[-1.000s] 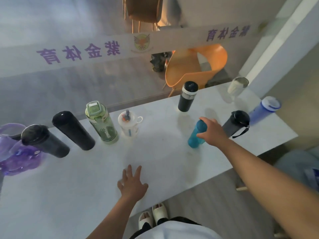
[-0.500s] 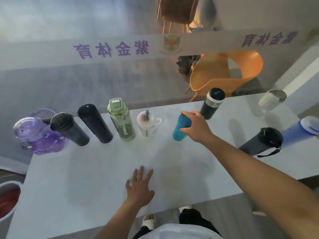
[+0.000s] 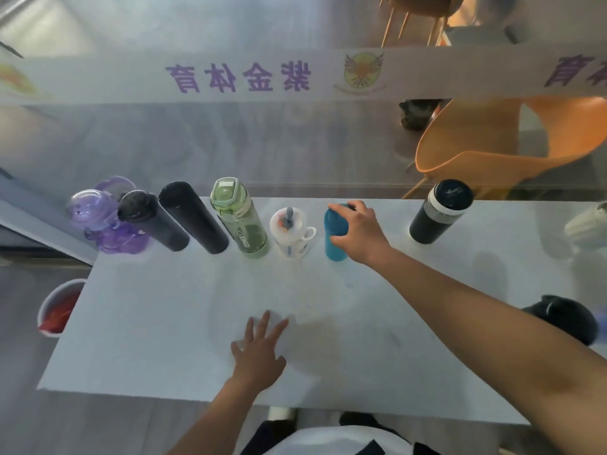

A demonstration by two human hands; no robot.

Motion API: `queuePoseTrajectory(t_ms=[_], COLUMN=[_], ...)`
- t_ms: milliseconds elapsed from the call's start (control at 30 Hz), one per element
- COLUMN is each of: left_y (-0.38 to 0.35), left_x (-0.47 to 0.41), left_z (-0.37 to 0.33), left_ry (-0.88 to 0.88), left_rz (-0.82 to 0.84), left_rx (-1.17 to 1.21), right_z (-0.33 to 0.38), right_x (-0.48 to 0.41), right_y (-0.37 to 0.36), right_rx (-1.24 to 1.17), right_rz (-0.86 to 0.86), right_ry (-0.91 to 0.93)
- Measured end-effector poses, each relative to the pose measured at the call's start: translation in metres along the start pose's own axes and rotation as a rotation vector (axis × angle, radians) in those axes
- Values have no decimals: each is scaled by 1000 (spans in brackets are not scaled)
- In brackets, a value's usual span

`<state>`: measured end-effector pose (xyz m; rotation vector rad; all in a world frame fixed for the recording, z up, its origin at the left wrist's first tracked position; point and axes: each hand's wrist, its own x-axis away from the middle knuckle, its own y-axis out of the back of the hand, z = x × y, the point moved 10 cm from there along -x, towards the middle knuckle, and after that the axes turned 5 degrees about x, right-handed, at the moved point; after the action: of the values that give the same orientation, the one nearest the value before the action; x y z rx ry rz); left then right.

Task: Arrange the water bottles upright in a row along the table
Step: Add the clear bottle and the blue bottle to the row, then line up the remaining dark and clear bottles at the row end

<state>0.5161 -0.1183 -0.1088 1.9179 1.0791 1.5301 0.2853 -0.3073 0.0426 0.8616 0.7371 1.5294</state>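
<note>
My right hand [image 3: 358,233] grips the top of a teal bottle [image 3: 333,239], which stands upright on the white table [image 3: 164,323] just right of a white mug-shaped cup [image 3: 290,233]. Left of that cup runs a row along the far edge: a green bottle [image 3: 241,221], a tall black bottle [image 3: 193,218], a dark bottle [image 3: 154,223] and a purple bottle [image 3: 98,221]. A black-and-white tumbler [image 3: 438,211] stands apart at the right. My left hand [image 3: 259,353] lies flat on the table, fingers spread.
A black bottle [image 3: 565,321] shows behind my right forearm, and a pale cup [image 3: 588,223] sits at the right edge. An orange chair [image 3: 512,139] stands behind the glass partition. A bin with red contents [image 3: 57,307] is on the floor left of the table.
My right hand has carried the teal bottle leftward and back, from near the right-side bottles to a spot beside the white cup. The left hand stayed flat on the table.
</note>
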Motion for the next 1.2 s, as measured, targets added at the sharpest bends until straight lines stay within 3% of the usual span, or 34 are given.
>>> queuePoseTrajectory(t_ms=[367,500,600,733,867,1000,1200], left_y=[2,2,3,0,-10,-16,-21], left_x=[-1,-5,-11,-17,-20,-20,-19], left_z=[-4,-14,-30,-51,-65,-71,-69], left_ry=[81,98,58,32,12,32,43], left_rz=[-8,-28,-49,-44,-27,-24,-10], left_rx=[98,158,110,49,33,28,29], right_z=[-6,-23,-57,-128,-159,-164,-146], right_x=[8,27,32,8,-3,-5,-2], right_y=[9,75,139,163,147,139,134], right_rx=[21,44,230,388,218,68,71], right_rz=[61,-195,-394,-180,-7,-22,-69], right_ry=[19,7,1,-171,-165,-163,-69])
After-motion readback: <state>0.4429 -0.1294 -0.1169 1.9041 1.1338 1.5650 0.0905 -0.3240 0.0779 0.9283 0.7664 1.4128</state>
